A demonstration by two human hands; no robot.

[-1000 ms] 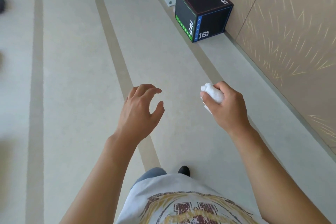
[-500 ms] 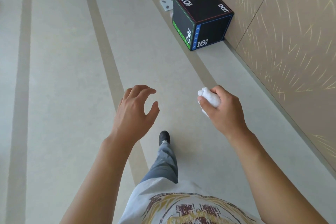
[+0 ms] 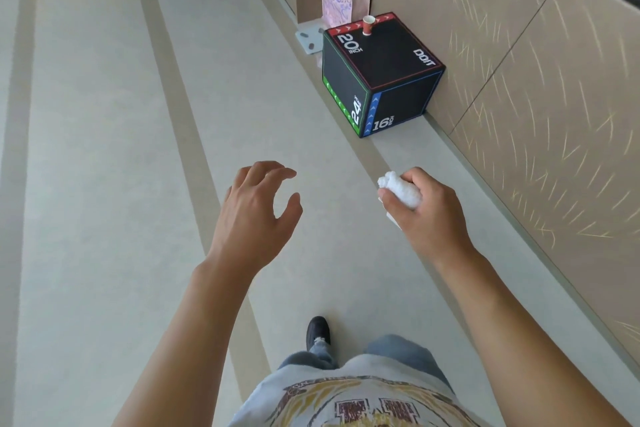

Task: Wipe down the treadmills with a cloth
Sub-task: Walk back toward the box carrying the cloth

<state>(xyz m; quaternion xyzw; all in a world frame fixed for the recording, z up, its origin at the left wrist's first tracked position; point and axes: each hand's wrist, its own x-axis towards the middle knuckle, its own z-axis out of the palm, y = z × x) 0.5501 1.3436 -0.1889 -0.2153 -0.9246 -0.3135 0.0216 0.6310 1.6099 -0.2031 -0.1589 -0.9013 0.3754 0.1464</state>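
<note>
Your right hand [image 3: 427, 215] grips a bunched white cloth [image 3: 400, 189], fingers and thumb curled round it, with one end of the roll protruding past the thumb and a small fold showing below the fist. Your left hand [image 3: 254, 215] holds nothing; its fingers are loosely curled and spread, palm down, level with the right hand and well apart from it. Both forearms extend forward above a pale floor [image 3: 104, 184] marked with darker lengthwise stripes. Below the arms appear your printed shirt [image 3: 356, 399], jeans and one black shoe [image 3: 318, 331]. Ahead and to the right, a black plyo box [image 3: 381, 80], lettered 20, 24 and 16 inch, stands against a tan panelled wall [image 3: 519, 97]. A small red paper cup [image 3: 369, 25] stands upright on the box's far edge. A pink paper bag [image 3: 341, 0] leans just behind the box.
</note>
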